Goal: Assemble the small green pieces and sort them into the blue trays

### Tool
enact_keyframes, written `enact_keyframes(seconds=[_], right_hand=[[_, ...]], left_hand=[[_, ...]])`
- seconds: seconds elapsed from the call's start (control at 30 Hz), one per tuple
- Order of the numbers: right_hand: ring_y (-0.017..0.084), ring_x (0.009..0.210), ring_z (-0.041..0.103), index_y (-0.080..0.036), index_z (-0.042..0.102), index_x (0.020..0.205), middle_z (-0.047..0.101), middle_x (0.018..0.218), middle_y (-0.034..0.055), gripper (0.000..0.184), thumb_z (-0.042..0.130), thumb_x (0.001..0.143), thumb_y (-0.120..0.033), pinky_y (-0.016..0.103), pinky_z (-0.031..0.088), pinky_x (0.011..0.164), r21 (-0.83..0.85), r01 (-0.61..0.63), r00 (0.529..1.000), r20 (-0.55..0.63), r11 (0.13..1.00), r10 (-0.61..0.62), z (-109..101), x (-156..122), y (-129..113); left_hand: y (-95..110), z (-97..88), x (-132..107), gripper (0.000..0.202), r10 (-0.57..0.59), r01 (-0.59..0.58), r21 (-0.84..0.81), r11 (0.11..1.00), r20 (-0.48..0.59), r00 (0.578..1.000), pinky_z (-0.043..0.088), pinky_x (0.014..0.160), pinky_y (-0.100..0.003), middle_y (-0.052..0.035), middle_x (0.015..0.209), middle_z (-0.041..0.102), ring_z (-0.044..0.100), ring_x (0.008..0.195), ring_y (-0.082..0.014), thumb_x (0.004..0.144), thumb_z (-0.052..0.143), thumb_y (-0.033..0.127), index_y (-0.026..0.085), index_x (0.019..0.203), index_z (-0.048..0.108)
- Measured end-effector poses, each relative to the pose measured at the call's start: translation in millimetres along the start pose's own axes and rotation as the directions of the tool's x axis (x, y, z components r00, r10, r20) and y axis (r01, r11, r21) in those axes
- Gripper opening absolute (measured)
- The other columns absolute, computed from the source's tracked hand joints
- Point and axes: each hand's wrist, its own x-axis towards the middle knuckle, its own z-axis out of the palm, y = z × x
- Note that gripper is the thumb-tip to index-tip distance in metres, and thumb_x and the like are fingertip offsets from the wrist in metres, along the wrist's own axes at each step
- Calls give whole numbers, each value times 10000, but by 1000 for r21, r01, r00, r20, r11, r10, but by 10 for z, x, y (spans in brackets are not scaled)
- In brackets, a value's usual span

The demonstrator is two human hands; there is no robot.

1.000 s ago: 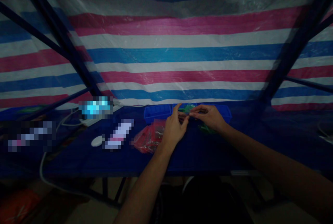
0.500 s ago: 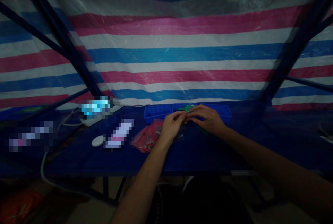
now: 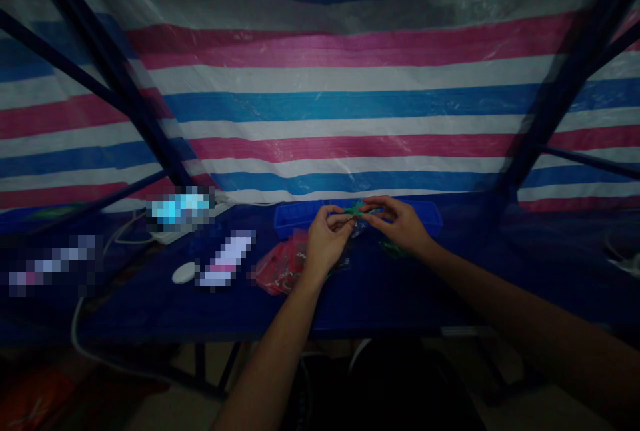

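My left hand (image 3: pixel 327 237) and my right hand (image 3: pixel 399 223) meet over the blue table, fingertips close together. Both are closed in a pinch around something small that is too dark to make out. Just behind the fingertips, green pieces (image 3: pixel 356 206) show by the blue trays (image 3: pixel 295 217), partly hidden by my hands. Left of my left wrist lies a pile of pink plastic bags (image 3: pixel 280 267) with dark contents. A bit of clear plastic (image 3: pixel 358 229) shows beneath my fingers. Below my right hand is another green item (image 3: pixel 393 249) on the table.
Left of the pink bags are a blurred-out phone-like screen (image 3: pixel 227 259) and a white round disc (image 3: pixel 185 273). Behind them, a lit device (image 3: pixel 183 207) stands by a white power strip with cables (image 3: pixel 75 331). A striped tarp (image 3: pixel 340 104) hangs behind the table between dark metal posts.
My fingertips have drawn slightly apart, my left hand shifting a little left. More of the green pieces and the green item under my right hand now shows. The view has shifted slightly.
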Motion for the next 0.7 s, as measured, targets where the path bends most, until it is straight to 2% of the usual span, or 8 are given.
enact_keyframes(seconds=[0.1,0.2,0.3,0.4,0.6,0.7], right_hand=[[206,899,726,-243,653,1282,756,1074,63,554,825,784,-411,379,590,875,66,-62,995,84,996,57,0,17,36],[168,793,706,-226,666,1236,756,988,44,505,822,784,-387,336,578,812,87,-97,993,73,992,91,-16,28,67],[161,787,701,-214,647,1220,757,966,41,500,822,777,-369,309,564,776,99,-123,991,67,987,117,-28,30,94],[172,823,708,-214,630,1198,753,954,39,518,836,747,-360,313,567,787,110,-153,984,110,982,141,-5,13,103],[163,816,697,-219,619,1109,711,870,0,454,836,721,-312,319,563,823,196,-174,981,118,965,153,75,-7,117],[153,779,675,-221,609,1106,689,855,-13,457,833,713,-288,311,554,786,196,-172,984,76,965,160,51,18,136]], left_hand=[[41,1,-25,382,38,-50,145,988,81,996,522,704,-250,-68,1017,783,736,807,-166,851,739,290,209,1148,511],[93,4,-38,380,73,-91,249,964,78,994,525,725,-267,-47,975,786,732,787,-166,863,730,286,216,1167,513],[136,7,-47,359,126,-126,292,948,19,992,529,758,-285,-31,931,781,728,796,-170,875,723,290,215,1155,512],[148,9,-54,360,161,-151,323,934,-3,987,531,788,-299,-27,931,778,730,830,-177,876,729,293,218,1156,516],[130,18,-57,451,162,-160,262,952,12,987,560,868,-337,-59,1013,773,743,903,-187,880,743,315,215,1244,496],[147,4,-71,484,188,-191,342,920,43,981,564,884,-338,-89,1126,749,731,982,-204,887,740,373,218,1288,518]])
